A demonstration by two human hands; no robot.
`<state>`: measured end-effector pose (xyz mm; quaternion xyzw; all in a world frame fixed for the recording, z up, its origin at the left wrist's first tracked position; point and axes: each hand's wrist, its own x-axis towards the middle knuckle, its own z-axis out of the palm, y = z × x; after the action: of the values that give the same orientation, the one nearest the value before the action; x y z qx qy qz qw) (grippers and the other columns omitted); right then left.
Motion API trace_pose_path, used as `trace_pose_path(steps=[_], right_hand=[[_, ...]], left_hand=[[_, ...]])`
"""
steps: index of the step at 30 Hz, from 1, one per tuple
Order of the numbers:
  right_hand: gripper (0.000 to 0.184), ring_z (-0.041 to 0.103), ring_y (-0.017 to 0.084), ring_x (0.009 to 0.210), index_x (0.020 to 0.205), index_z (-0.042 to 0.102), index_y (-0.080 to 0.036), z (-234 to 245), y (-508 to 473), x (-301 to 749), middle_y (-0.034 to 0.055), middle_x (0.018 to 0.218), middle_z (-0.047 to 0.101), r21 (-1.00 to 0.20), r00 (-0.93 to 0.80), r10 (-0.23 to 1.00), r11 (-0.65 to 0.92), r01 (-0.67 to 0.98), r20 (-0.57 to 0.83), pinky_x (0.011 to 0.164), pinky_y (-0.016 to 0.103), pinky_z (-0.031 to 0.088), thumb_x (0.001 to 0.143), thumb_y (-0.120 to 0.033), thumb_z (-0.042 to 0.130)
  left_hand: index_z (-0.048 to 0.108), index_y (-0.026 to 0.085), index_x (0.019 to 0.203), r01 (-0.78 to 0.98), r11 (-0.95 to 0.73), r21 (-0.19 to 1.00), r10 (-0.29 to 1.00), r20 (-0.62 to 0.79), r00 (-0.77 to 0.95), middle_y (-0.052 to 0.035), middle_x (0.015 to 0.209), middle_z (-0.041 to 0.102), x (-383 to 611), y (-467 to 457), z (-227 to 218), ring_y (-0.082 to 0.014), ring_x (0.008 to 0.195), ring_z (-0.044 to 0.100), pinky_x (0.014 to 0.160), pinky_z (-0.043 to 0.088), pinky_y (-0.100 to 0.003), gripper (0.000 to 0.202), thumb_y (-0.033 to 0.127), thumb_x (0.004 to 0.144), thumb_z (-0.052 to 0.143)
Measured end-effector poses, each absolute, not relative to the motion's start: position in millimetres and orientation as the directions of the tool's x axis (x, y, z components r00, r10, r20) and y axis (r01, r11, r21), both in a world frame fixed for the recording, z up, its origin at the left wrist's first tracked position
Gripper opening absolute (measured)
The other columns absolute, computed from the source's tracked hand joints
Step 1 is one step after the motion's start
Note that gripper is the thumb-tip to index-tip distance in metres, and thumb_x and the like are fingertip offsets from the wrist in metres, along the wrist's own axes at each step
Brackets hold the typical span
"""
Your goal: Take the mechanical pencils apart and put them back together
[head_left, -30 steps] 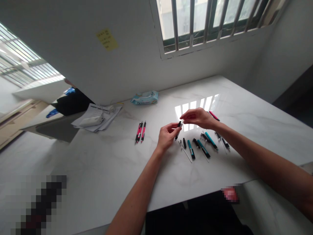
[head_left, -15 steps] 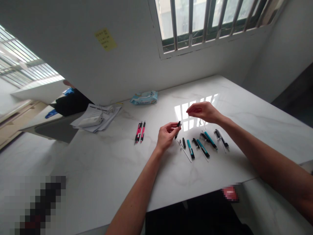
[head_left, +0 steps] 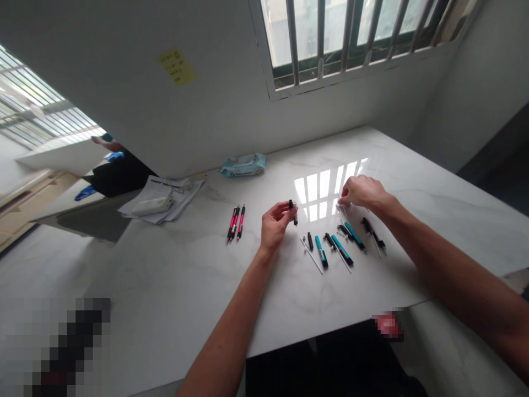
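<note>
My left hand [head_left: 275, 225] is closed around a black pen barrel [head_left: 295, 215], held tilted above the table with a pale section showing. My right hand [head_left: 363, 192] is lowered to the table, fingertips pinched beside a small whitish piece [head_left: 339, 204]; what they grip is too small to make out. Between the hands and my body lie taken-apart pens: a teal barrel [head_left: 321, 251], another teal barrel [head_left: 342, 250], a third teal barrel [head_left: 355, 237], a short black piece [head_left: 309, 241], a white refill [head_left: 312, 256] and a black pen part [head_left: 373, 234].
Red-and-black pens [head_left: 234, 223] lie left of my left hand. At the wall is a blue wipes packet [head_left: 243, 165]; papers [head_left: 165, 201] lie at the far left. A yellow note [head_left: 177, 66] is on the wall. Beyond the partition, part of a person [head_left: 115, 171] shows.
My right hand has come down to the table and moved slightly right, its fingers now pinched. My left hand has shifted a little left and up with the black pen barrel, which is more upright.
</note>
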<state>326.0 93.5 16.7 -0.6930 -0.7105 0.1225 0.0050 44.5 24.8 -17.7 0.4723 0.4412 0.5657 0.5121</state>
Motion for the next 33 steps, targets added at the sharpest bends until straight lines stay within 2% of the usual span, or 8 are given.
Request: trace_pose_path(steps=[10, 12, 15, 17, 19, 21, 24, 33], right_hand=[[0.016, 0.078, 0.036, 0.099, 0.101, 0.087, -0.016, 4.8, 92.2, 310.9, 0.0228, 0.109, 0.082, -0.130, -0.026, 0.995, 0.014, 0.991, -0.094, 0.076, 0.040, 0.056, 0.091, -0.023, 0.077], [0.015, 0.077, 0.034, 0.096, 0.098, 0.086, -0.016, 6.2, 92.6, 312.6, 0.0210, 0.105, 0.082, -0.209, -0.066, 0.996, 0.053, 0.977, -0.057, 0.077, 0.040, 0.055, 0.092, -0.023, 0.075], [0.017, 0.074, 0.027, 0.087, 0.097, 0.085, -0.018, 7.0, 96.2, 315.4, 0.0145, 0.097, 0.082, -0.523, -0.204, 0.977, 0.207, 0.827, 0.064, 0.074, 0.039, 0.055, 0.095, -0.030, 0.073], [0.027, 0.070, 0.022, 0.080, 0.107, 0.084, -0.018, 6.8, 97.8, 312.9, 0.0098, 0.091, 0.080, -0.767, -0.319, 0.940, 0.294, 0.570, 0.124, 0.071, 0.037, 0.055, 0.095, -0.040, 0.074], [0.044, 0.066, 0.018, 0.076, 0.122, 0.082, -0.018, 7.1, 96.5, 305.9, 0.0060, 0.087, 0.078, -0.913, -0.409, 0.898, 0.295, 0.281, 0.164, 0.070, 0.036, 0.055, 0.092, -0.050, 0.079], [0.053, 0.064, 0.016, 0.075, 0.125, 0.080, -0.017, 8.5, 92.0, 296.3, 0.0036, 0.084, 0.075, -0.965, -0.434, 0.881, 0.248, 0.085, 0.188, 0.072, 0.035, 0.057, 0.088, -0.055, 0.083], [0.047, 0.069, 0.017, 0.081, 0.107, 0.081, -0.019, 11.6, 83.7, 283.7, 0.0039, 0.086, 0.075, -0.982, -0.386, 0.903, 0.184, -0.049, 0.189, 0.081, 0.036, 0.061, 0.082, -0.057, 0.090], [0.046, 0.073, 0.019, 0.089, 0.098, 0.079, -0.020, 8.3, 83.3, 282.9, 0.0060, 0.095, 0.077, -0.981, -0.334, 0.923, 0.177, -0.082, 0.194, 0.091, 0.040, 0.063, 0.078, -0.059, 0.093]], left_hand=[[0.084, 0.018, 0.100, -0.095, -0.119, 0.988, 0.993, 0.119, -0.011, -0.0070, 0.096, 0.081, 44.2, 25.5, -23.0, -0.0170, 0.084, 0.072, 0.078, 0.060, -0.031, 0.046, 0.048, 0.071, 0.101], [0.085, 0.018, 0.101, -0.065, -0.134, 0.989, 0.991, 0.134, -0.011, -0.0069, 0.095, 0.082, 43.2, 26.6, -24.4, -0.0171, 0.084, 0.072, 0.079, 0.060, -0.031, 0.043, 0.047, 0.073, 0.100], [0.086, 0.018, 0.101, -0.012, -0.162, 0.987, 0.987, 0.162, 0.002, -0.0076, 0.095, 0.083, 42.6, 27.5, -25.1, -0.0180, 0.083, 0.074, 0.080, 0.061, -0.033, 0.040, 0.046, 0.075, 0.098], [0.086, 0.017, 0.100, 0.013, -0.161, 0.987, 0.987, 0.161, 0.021, -0.0085, 0.096, 0.084, 43.0, 26.9, -24.4, -0.0187, 0.083, 0.074, 0.080, 0.062, -0.033, 0.039, 0.046, 0.075, 0.098], [0.087, 0.017, 0.101, 0.036, -0.146, 0.989, 0.988, 0.144, 0.045, -0.0094, 0.097, 0.084, 43.8, 25.2, -23.0, -0.0192, 0.081, 0.075, 0.077, 0.061, -0.033, 0.039, 0.046, 0.076, 0.097], [0.088, 0.017, 0.102, 0.068, -0.134, 0.989, 0.989, 0.129, 0.071, -0.0099, 0.097, 0.085, 44.7, 23.2, -21.6, -0.0194, 0.080, 0.075, 0.073, 0.060, -0.031, 0.038, 0.046, 0.078, 0.095], [0.089, 0.018, 0.101, 0.116, -0.135, 0.984, 0.988, 0.124, 0.094, -0.0099, 0.094, 0.085, 45.4, 21.2, -20.4, -0.0189, 0.076, 0.074, 0.069, 0.057, -0.030, 0.035, 0.045, 0.080, 0.093], [0.089, 0.018, 0.097, 0.123, -0.138, 0.983, 0.987, 0.127, 0.095, -0.0092, 0.091, 0.084, 44.7, 21.8, -19.6, -0.0193, 0.073, 0.073, 0.065, 0.054, -0.029, 0.032, 0.043, 0.078, 0.094]])
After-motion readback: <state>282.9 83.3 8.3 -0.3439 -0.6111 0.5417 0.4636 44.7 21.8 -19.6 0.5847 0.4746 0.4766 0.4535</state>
